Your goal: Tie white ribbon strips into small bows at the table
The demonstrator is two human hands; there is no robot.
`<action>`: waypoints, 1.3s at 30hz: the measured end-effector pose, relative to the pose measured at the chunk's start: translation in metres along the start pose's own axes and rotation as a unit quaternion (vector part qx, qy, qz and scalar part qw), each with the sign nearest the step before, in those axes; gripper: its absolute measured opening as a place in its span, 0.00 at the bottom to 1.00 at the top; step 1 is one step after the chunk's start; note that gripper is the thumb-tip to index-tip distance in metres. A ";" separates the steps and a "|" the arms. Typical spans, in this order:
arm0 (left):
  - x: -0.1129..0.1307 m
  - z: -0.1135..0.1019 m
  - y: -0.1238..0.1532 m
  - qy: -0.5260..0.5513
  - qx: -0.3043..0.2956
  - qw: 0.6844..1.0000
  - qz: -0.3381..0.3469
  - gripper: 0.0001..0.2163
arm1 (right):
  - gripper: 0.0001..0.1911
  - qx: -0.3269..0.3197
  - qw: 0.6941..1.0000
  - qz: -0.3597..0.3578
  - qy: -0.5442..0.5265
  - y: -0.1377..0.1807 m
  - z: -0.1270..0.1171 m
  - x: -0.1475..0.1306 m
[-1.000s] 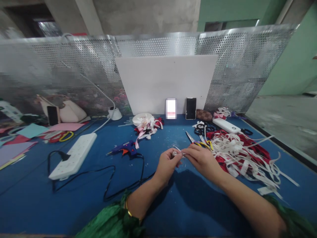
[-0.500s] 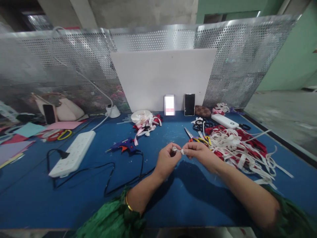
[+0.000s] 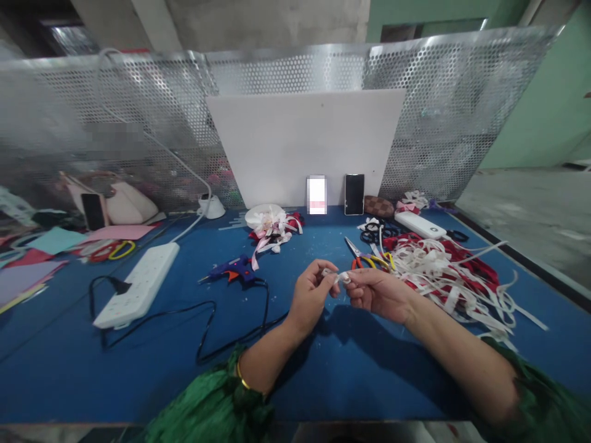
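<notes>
Centrally, just above the blue table (image 3: 360, 375): left hand (image 3: 311, 296) and right hand (image 3: 376, 292), fingertips meeting on a small white ribbon piece (image 3: 340, 277). Left thumb and forefinger closed in a tight pinch on one end of the piece, remaining fingers curled. Right thumb and forefinger likewise closed on the other end, palm turned partly upward. Piece held clear of the tabletop, between the two hands; its fold too small to make out. Green sleeves at both forearms; gold bangle (image 3: 240, 376) on the left wrist.

Just beyond the right hand: scissors (image 3: 364, 258) with orange and yellow handles, lying flat. Right of these: loose pile of white and red ribbon strips (image 3: 443, 271), spreading toward the table's right edge. Left of the hands: blue glue gun (image 3: 233, 271), with black cord (image 3: 265, 307) looping near the left forearm. Farther left: white power strip (image 3: 141, 284).

At the back: white dish (image 3: 258, 215) with ribbon bows; white board (image 3: 305, 147) leaning on a perforated metal screen (image 3: 138, 123); dark phone (image 3: 354, 194) and second phone (image 3: 316, 194) propped upright against the board; white power bank (image 3: 419, 225) beside the ribbon pile.
</notes>
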State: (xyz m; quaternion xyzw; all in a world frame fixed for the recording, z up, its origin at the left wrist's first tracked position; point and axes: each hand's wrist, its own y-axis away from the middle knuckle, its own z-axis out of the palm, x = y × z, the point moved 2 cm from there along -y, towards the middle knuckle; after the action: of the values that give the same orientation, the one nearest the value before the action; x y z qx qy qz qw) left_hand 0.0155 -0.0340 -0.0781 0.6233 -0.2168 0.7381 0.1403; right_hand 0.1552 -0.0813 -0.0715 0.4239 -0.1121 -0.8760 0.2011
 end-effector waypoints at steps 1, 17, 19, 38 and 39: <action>0.001 0.000 0.000 0.003 0.000 1.000 0.006 0.05 | 0.05 0.005 1.000 0.001 -0.007 0.000 0.001 0.001; 0.004 -0.003 0.007 -0.181 -0.039 0.980 0.074 0.11 | 0.04 0.059 0.997 -0.053 0.023 0.000 0.002 0.006; 0.006 -0.003 0.008 -0.204 -0.039 0.975 0.080 0.12 | 0.05 0.072 0.995 -0.056 0.034 0.000 0.002 0.005; 0.001 0.000 0.002 0.031 -0.039 0.998 -0.041 0.15 | 0.11 0.119 0.966 -0.156 0.169 0.002 0.008 0.004; 0.001 -0.001 0.002 0.070 -0.034 0.996 -0.052 0.14 | 0.11 0.132 0.953 -0.188 0.198 0.003 0.009 0.002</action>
State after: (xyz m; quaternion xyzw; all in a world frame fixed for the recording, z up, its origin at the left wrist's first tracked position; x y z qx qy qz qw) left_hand 0.0141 -0.0352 -0.0772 0.5753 -0.1991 0.7638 0.2146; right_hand 0.1473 -0.0850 -0.0661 0.6252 -0.1033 -0.7736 -0.0068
